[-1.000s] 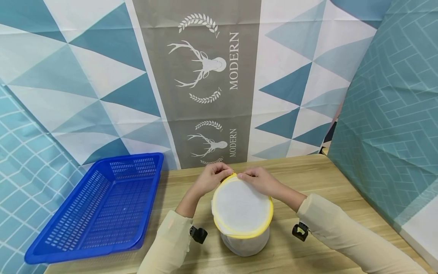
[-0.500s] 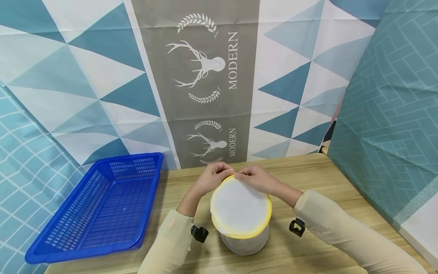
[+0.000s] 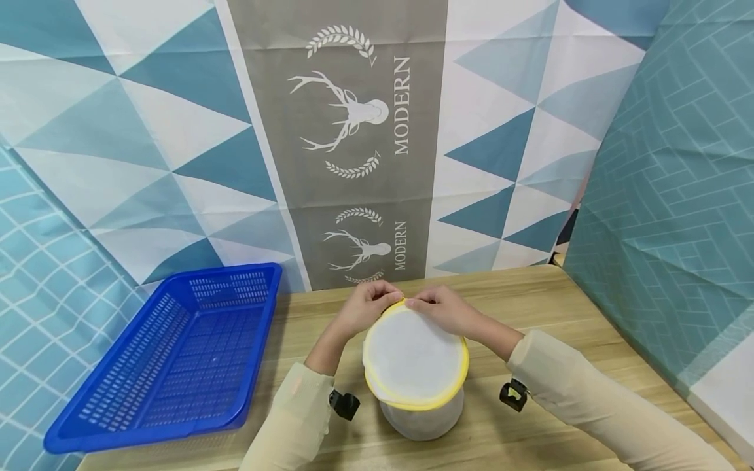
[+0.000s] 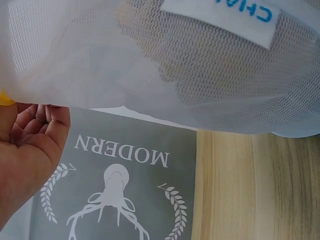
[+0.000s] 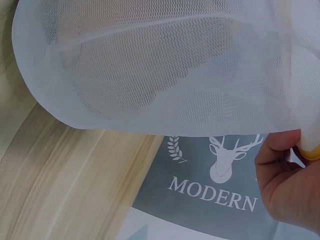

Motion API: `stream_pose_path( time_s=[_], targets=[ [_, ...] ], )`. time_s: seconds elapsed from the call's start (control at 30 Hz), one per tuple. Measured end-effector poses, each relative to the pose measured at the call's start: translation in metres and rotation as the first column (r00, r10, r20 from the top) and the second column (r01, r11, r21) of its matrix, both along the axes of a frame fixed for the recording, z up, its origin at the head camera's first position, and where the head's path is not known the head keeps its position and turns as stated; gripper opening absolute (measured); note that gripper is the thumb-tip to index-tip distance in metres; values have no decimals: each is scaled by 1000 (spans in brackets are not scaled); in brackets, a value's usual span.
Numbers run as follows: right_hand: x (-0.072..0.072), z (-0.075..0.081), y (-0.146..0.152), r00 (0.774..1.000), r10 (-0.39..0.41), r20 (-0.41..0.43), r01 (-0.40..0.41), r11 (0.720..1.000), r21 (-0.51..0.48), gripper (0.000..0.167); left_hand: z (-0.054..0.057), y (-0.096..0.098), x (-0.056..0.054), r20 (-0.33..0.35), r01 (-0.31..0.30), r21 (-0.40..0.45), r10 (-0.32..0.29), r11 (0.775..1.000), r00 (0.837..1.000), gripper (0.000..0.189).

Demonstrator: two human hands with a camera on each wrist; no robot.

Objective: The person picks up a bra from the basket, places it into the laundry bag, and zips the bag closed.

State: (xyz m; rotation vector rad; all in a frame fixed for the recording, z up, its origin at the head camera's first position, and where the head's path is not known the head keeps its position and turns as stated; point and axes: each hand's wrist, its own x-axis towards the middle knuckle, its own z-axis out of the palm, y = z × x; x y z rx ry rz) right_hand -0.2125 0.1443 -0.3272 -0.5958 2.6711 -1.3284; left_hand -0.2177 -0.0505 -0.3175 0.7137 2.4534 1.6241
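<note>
A white mesh laundry bag (image 3: pixel 415 356) with a yellow zippered rim stands upright on the wooden table, its round lid facing up. At the rim's far side my left hand (image 3: pixel 366 309) and right hand (image 3: pixel 449 310) pinch the yellow edge, fingertips close together. In the left wrist view, a white label (image 4: pixel 225 17) with blue letters shows on the mesh, and my left hand (image 4: pixel 35 145) has curled fingers under the edge. My right hand (image 5: pixel 287 175) grips the yellow trim in the right wrist view. Something darker shows dimly through the mesh; its kind is unclear.
A blue plastic basket (image 3: pixel 259 353) with perforated walls sits left of the bag. Patterned cloth (image 3: pixel 353 131) hangs behind the wooden table (image 3: pixel 530 301), and a teal panel (image 3: pixel 665 216) borders it on the right.
Over the last second the lid and my right hand have shifted very slightly left. My left hand stays nearly still; both hands keep hold of the rim.
</note>
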Motion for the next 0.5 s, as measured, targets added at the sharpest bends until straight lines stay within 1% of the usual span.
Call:
stream_pose_path(
  time_s=[0.17,0.5],
  targets=[
    [1,-1,1,1000,-14,19,14,1000,-6,28,-2,0,-2,6,-16,-8,16,1000,1000,19],
    [2,-1,-1,999,-48,26,48,999,-2,28,-3,-1,-2,4,-6,0,6,1000,1000,20]
  ],
)
